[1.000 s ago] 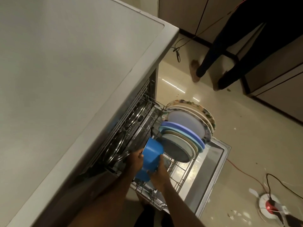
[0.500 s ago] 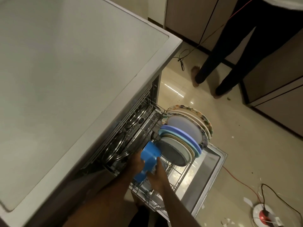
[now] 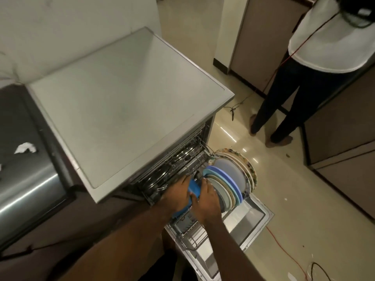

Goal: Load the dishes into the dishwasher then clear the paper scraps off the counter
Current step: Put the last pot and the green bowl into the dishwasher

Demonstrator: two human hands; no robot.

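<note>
Dishwasher (image 3: 125, 110) stands open, its body left of my hands. Its lower rack (image 3: 187, 230) sits pulled out beneath them. Plates (image 3: 231, 179) stand on edge, touching my right hand (image 3: 207, 197). My left hand (image 3: 177, 192) and right hand clasp the blue cup (image 3: 194, 188) between them, fingers curled round it. One paper scrap (image 3: 25, 148) lies well left of my left hand, on the counter (image 3: 18, 110).

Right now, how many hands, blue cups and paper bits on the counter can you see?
Hands: 2, the left hand and the right hand, both holding the cup.
Cups: 1, the blue cup.
Paper scraps: 2, one paper scrap on the dark counter, another cut off at the picture's edge.
Total: 5.
</note>
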